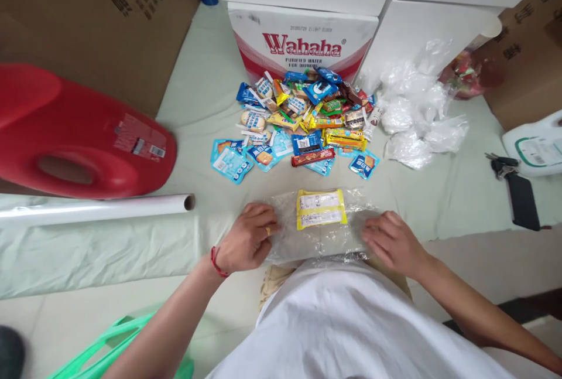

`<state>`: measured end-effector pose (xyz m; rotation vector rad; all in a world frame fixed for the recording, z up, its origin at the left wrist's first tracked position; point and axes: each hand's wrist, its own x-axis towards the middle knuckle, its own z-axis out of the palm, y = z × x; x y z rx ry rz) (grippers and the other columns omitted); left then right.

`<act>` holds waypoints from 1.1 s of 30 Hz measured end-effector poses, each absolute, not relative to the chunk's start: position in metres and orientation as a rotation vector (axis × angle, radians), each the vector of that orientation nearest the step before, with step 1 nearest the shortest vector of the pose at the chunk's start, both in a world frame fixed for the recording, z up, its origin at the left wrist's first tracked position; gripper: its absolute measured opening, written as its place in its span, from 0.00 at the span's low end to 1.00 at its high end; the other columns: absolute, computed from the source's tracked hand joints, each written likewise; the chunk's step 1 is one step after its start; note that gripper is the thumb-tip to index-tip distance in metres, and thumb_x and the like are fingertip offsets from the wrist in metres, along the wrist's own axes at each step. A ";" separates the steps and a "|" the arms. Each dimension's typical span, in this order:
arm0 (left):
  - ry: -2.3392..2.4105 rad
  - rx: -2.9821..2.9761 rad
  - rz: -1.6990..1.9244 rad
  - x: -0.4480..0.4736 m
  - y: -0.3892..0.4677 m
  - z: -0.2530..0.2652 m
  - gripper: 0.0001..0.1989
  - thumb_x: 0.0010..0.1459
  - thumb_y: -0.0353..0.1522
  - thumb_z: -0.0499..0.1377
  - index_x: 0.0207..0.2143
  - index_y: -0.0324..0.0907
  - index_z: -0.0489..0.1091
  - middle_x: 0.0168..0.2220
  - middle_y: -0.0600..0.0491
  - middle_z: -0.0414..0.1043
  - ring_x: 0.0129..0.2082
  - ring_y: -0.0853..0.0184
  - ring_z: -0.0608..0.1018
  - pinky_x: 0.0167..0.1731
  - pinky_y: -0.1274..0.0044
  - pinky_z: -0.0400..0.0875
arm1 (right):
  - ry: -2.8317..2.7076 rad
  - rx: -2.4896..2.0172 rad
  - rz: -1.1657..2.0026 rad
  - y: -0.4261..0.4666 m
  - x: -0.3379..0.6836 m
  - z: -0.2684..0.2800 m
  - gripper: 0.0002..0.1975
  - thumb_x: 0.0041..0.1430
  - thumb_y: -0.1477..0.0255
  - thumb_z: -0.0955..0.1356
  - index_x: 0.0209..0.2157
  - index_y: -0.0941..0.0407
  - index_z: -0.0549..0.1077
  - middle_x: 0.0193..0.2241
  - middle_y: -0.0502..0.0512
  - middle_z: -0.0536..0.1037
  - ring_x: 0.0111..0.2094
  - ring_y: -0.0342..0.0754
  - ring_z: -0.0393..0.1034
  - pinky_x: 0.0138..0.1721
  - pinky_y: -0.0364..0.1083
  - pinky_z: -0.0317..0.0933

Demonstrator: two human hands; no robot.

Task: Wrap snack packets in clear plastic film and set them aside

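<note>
1. Your left hand (pixel 252 235) and right hand (pixel 395 243) are well apart, one at each end of a clear, crinkled sheet of plastic film (pixel 318 243). The left fingers curl closed at its left end; at the right end, you cannot tell whether the fingertips pinch the film or only press it.
2. The step in hand looks like spreading and steadying the film around a yellow-edged, rectangular packet with white printed panels (pixel 322 208).
3. The next move seems to call for light, even control of both ends, since a tug from one side could slide or tip the packet.
4. The packet lies roughly midway between your hands, towards the film's far edge, and neither hand touches it. Whether it rests on the film or inside a layer, you cannot tell.
5. Just beyond, on the pale green cloth-covered surface (pixel 197 103), flat light-blue biscuit sachets (pixel 231 162) front a heap of small, multicoloured wrapped snacks (pixel 302 103).
6. To the right of the heap sit crumpled, clear plastic bundles (pixel 408 115); behind the heap stands a white-and-red cardboard water box (pixel 302 33).
7. Farther left lie a long white roll (pixel 96 210) and a large red plastic jug (pixel 100 124).
</note>
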<state>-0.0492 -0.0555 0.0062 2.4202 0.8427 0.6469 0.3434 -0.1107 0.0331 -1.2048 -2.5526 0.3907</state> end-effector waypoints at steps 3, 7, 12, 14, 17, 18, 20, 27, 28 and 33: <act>0.859 2.440 0.708 -0.052 -0.058 0.008 0.20 0.56 0.27 0.55 0.52 0.45 0.70 0.39 0.46 0.78 0.42 0.56 0.79 0.45 0.62 0.71 | -2.628 -1.161 0.383 -0.137 0.335 0.023 0.13 0.69 0.64 0.68 0.53 0.49 0.77 0.48 0.60 0.80 0.45 0.56 0.72 0.46 0.57 0.68; 1.003 2.600 0.704 -0.041 -0.054 0.010 0.27 0.67 0.40 0.58 0.65 0.43 0.61 0.35 0.49 0.78 0.30 0.60 0.78 0.32 0.69 0.67 | -2.697 -1.153 0.261 -0.147 0.322 0.006 0.16 0.71 0.70 0.66 0.58 0.48 0.75 0.53 0.59 0.80 0.49 0.57 0.72 0.49 0.58 0.69; 1.024 2.676 0.280 -0.020 -0.045 0.014 0.23 0.71 0.44 0.51 0.65 0.52 0.67 0.30 0.53 0.75 0.24 0.64 0.75 0.26 0.74 0.62 | -2.584 -1.174 0.243 -0.141 0.315 0.006 0.14 0.70 0.76 0.64 0.46 0.49 0.81 0.48 0.57 0.82 0.46 0.55 0.72 0.46 0.56 0.69; 0.978 2.664 0.172 -0.016 -0.040 0.017 0.21 0.72 0.41 0.49 0.63 0.55 0.70 0.30 0.53 0.76 0.23 0.65 0.73 0.24 0.74 0.60 | -2.513 -1.190 0.320 -0.136 0.313 0.016 0.12 0.69 0.75 0.65 0.44 0.50 0.80 0.46 0.58 0.81 0.45 0.55 0.71 0.45 0.57 0.68; 0.932 2.659 0.087 -0.012 -0.034 0.024 0.21 0.71 0.37 0.49 0.61 0.56 0.72 0.30 0.53 0.77 0.23 0.65 0.73 0.23 0.74 0.58 | -2.390 -1.188 0.567 -0.123 0.309 0.038 0.10 0.68 0.75 0.66 0.44 0.52 0.78 0.44 0.59 0.80 0.44 0.54 0.71 0.45 0.55 0.69; 0.921 2.667 0.050 -0.011 -0.032 0.027 0.21 0.70 0.36 0.49 0.61 0.56 0.72 0.31 0.53 0.77 0.23 0.65 0.74 0.23 0.74 0.57 | -2.342 -1.185 0.659 -0.117 0.308 0.045 0.10 0.68 0.75 0.65 0.45 0.52 0.77 0.44 0.59 0.79 0.44 0.53 0.72 0.45 0.54 0.69; 0.901 2.694 -0.049 -0.009 -0.028 0.035 0.22 0.70 0.34 0.49 0.62 0.56 0.71 0.32 0.53 0.78 0.25 0.65 0.75 0.23 0.74 0.56 | -2.250 -1.185 0.796 -0.103 0.305 0.059 0.10 0.69 0.75 0.65 0.47 0.52 0.76 0.45 0.60 0.78 0.45 0.51 0.73 0.44 0.50 0.70; 0.882 2.713 -0.305 -0.001 -0.021 0.051 0.24 0.70 0.32 0.48 0.64 0.57 0.68 0.35 0.53 0.79 0.29 0.64 0.78 0.24 0.73 0.55 | -2.212 -1.542 0.871 -0.054 0.285 0.075 0.10 0.70 0.73 0.63 0.42 0.55 0.77 0.37 0.55 0.78 0.36 0.47 0.74 0.38 0.44 0.63; 0.880 2.715 -0.312 0.000 -0.021 0.051 0.24 0.70 0.32 0.49 0.64 0.57 0.69 0.35 0.53 0.79 0.29 0.64 0.78 0.24 0.73 0.54 | -2.230 -1.634 0.827 -0.048 0.280 0.072 0.10 0.70 0.72 0.63 0.41 0.55 0.77 0.37 0.55 0.78 0.35 0.47 0.73 0.37 0.44 0.61; 0.899 2.716 -0.225 -0.001 -0.022 0.047 0.22 0.68 0.31 0.51 0.60 0.53 0.73 0.34 0.52 0.77 0.27 0.64 0.75 0.25 0.73 0.58 | -2.326 -1.938 0.614 -0.031 0.260 0.051 0.13 0.73 0.69 0.61 0.46 0.54 0.76 0.40 0.55 0.80 0.38 0.49 0.74 0.34 0.45 0.55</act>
